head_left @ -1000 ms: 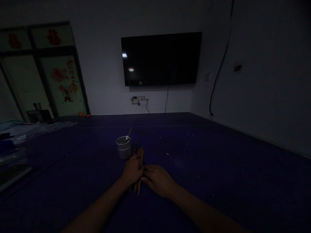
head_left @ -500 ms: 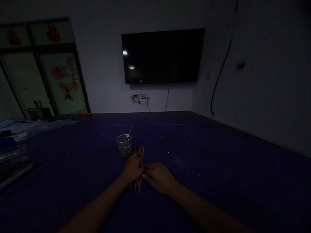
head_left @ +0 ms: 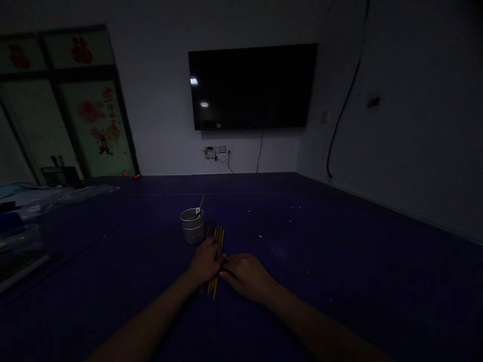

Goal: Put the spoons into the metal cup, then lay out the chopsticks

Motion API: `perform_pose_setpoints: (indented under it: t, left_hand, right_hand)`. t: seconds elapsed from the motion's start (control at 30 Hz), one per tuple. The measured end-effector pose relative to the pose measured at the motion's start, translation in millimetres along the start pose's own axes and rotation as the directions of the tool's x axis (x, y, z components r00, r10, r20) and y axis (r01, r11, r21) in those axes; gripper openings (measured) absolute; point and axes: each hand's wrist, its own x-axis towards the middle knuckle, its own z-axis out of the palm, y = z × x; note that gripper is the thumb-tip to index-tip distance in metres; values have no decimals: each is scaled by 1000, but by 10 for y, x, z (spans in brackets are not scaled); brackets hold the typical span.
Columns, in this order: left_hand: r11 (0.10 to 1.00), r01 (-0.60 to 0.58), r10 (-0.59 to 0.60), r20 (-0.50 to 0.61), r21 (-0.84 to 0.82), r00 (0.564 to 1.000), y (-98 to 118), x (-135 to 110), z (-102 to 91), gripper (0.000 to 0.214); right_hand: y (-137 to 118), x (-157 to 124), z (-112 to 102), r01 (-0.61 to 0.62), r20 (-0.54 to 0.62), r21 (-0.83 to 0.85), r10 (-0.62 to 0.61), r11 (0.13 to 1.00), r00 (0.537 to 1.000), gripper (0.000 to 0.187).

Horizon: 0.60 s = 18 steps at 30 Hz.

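Observation:
Several thin yellow-brown sticks, which look like chopsticks (head_left: 216, 284), lie side by side on the dark blue surface. My left hand (head_left: 206, 260) is laid across their middle, its fingers curled over them. From the right, my right hand (head_left: 245, 274) meets the bundle, its fingers bent and held together, close to my left thumb. Its fingertips are partly hidden, so what they pinch cannot be made out. Just beyond my left hand stands a grey metal holder (head_left: 193, 234) with a patterned lower wall. A utensil with a pale handle (head_left: 198, 211) and a thin stick lean inside it.
Small white scraps (head_left: 260, 236) are scattered to the right on the blue surface (head_left: 302, 311). Clear plastic wrapping (head_left: 75, 195) and a flat dark object (head_left: 22, 266) lie at left. A television (head_left: 252, 88) hangs on the far wall, with sockets (head_left: 219, 150) below.
The rightmost stick leans slightly more, its far end shifted right and its near end left. Both hands stay in nearly the same place.

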Motion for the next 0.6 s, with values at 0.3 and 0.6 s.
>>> perform_pose_setpoints:
  t: [0.3, 0.6]
  left_hand:
    - [999, -27, 26, -31, -30, 999, -5, 4, 7, 26]
    - [999, -50, 50, -34, -17, 998, -43, 17, 32, 27]
  right_hand:
    - [10, -3, 4, 15, 9, -1, -15, 1000, 1000, 31]
    - [10, -7, 12, 30, 14, -27, -30, 999, 999, 33]
